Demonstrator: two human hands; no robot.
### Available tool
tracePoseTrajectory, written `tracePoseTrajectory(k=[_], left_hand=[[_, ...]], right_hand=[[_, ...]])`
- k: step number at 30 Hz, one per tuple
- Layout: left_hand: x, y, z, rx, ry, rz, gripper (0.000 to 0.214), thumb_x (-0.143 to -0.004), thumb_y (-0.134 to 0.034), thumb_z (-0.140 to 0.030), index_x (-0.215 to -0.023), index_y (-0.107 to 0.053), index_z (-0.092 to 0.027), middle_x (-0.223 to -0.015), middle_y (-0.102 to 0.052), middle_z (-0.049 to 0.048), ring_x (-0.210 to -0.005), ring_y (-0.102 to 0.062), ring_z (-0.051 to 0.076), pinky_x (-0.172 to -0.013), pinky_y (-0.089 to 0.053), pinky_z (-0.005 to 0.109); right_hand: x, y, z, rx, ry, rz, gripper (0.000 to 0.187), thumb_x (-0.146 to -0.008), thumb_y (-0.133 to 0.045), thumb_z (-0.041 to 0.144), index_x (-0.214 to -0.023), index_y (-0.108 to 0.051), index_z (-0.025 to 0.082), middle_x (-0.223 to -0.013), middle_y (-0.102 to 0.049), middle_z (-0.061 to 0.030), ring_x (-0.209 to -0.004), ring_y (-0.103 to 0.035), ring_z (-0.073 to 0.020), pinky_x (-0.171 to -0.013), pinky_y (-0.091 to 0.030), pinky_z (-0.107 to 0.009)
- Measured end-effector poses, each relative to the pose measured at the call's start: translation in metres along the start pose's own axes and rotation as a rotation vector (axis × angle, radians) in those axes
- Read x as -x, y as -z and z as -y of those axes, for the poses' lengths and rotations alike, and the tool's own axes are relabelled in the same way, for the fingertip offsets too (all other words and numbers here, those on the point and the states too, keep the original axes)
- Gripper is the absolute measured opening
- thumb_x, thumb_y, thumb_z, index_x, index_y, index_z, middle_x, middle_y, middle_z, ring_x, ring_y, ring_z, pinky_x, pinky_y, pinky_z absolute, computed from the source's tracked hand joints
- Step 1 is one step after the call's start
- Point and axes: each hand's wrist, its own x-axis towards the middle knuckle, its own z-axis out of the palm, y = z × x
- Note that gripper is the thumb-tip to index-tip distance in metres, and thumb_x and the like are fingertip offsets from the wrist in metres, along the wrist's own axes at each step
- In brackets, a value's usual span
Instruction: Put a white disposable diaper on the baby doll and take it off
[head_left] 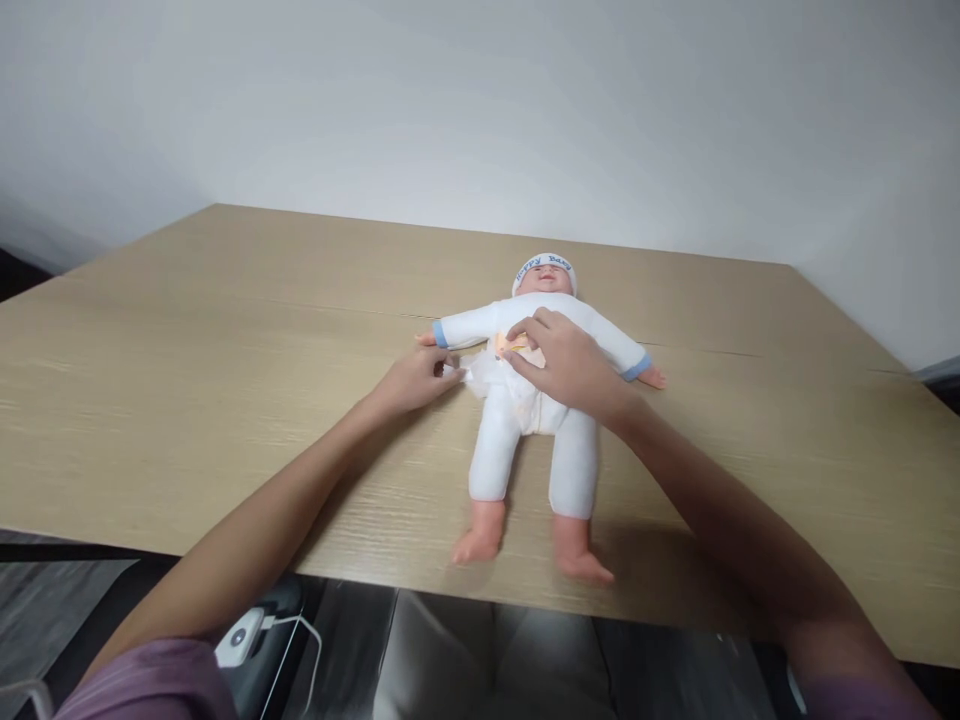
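Observation:
A baby doll (499, 470) in a white suit with blue cuffs and a lettered cap lies on its back, feet towards me. Around its hips sits a white diaper (538, 412), with one side tab spread out to the left. My left hand (418, 380) rests by the table beside the doll's hip, thumb and fingers closed on the end of that diaper tab. Over the doll's belly is my right hand (562, 360), its thumb and forefinger pinched at the diaper's orange-printed front edge. The palm hides part of the doll's waist.
The wooden table (225, 400) stretches out on both sides, its back edge near a pale wall (450, 110). Below the front edge, a white device (240, 637) with a cable lies on a dark surface at the lower left.

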Motion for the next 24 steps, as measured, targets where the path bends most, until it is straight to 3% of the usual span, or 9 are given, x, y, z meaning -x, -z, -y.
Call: tracePoseTrajectory(k=[5,10,14,17,20,24], left_hand=[[-0.01,0.01,-0.014,0.443,0.03,-0.054,0.057,-0.097,-0.061,-0.064,-0.06,-0.047,-0.022,-0.062,-0.041,-0.0012,-0.061,-0.036,0.015,-0.061,-0.026,0.032],[-0.035,-0.005,-0.058,0.607,-0.026,-0.044,0.049,-0.097,-0.068,-0.058,-0.067,-0.061,-0.02,-0.068,-0.052,0.0003,-0.065,-0.044,0.015,-0.064,-0.032,0.032],[-0.05,-0.024,-0.085,0.684,-0.086,0.034,0.051,-0.1,-0.065,-0.06,-0.071,-0.06,-0.02,-0.074,-0.057,0.0018,-0.067,-0.047,0.015,-0.065,-0.036,0.032],[-0.052,-0.034,-0.081,0.766,-0.113,-0.069,0.048,-0.104,-0.057,-0.065,-0.083,-0.058,-0.022,-0.072,-0.05,-0.0006,-0.067,-0.047,0.016,-0.065,-0.039,0.032],[-0.052,-0.043,-0.065,0.755,-0.135,-0.167,0.043,-0.099,-0.069,-0.065,-0.105,-0.056,-0.024,-0.083,-0.055,-0.0016,-0.073,-0.052,0.016,-0.066,-0.042,0.03],[-0.056,-0.052,-0.051,0.685,-0.167,-0.129,0.048,-0.097,-0.072,-0.068,-0.096,-0.054,-0.023,-0.084,-0.055,-0.0012,-0.074,-0.05,0.015,-0.067,-0.041,0.029]], right_hand=[[-0.009,-0.004,-0.002,-0.044,-0.063,0.042,0.022,-0.101,-0.07,0.035,-0.119,-0.071,0.022,-0.106,-0.072,-0.0074,-0.1,-0.066,-0.0278,-0.092,-0.049,-0.041],[-0.007,-0.009,-0.008,-0.113,-0.106,0.017,0.054,-0.098,-0.075,0.041,-0.147,-0.065,0.022,-0.105,-0.075,-0.0077,-0.103,-0.069,-0.0312,-0.095,-0.053,-0.046],[-0.009,-0.014,-0.01,-0.128,-0.144,-0.021,0.054,-0.099,-0.072,0.036,-0.15,-0.065,0.02,-0.107,-0.076,-0.0078,-0.105,-0.07,-0.0303,-0.097,-0.053,-0.045],[-0.009,-0.015,-0.01,-0.132,-0.206,-0.031,0.041,-0.107,-0.059,0.03,-0.146,-0.067,0.02,-0.098,-0.074,-0.005,-0.091,-0.068,-0.0256,-0.086,-0.051,-0.039],[-0.008,-0.015,-0.012,-0.181,-0.219,-0.021,0.042,-0.107,-0.055,0.025,-0.147,-0.065,0.022,-0.095,-0.071,-0.0022,-0.083,-0.065,-0.0218,-0.082,-0.048,-0.037],[-0.009,-0.018,-0.019,-0.232,-0.24,-0.072,0.047,-0.097,-0.057,0.016,-0.142,-0.063,0.022,-0.096,-0.067,-0.0014,-0.083,-0.062,-0.021,-0.081,-0.049,-0.036]])
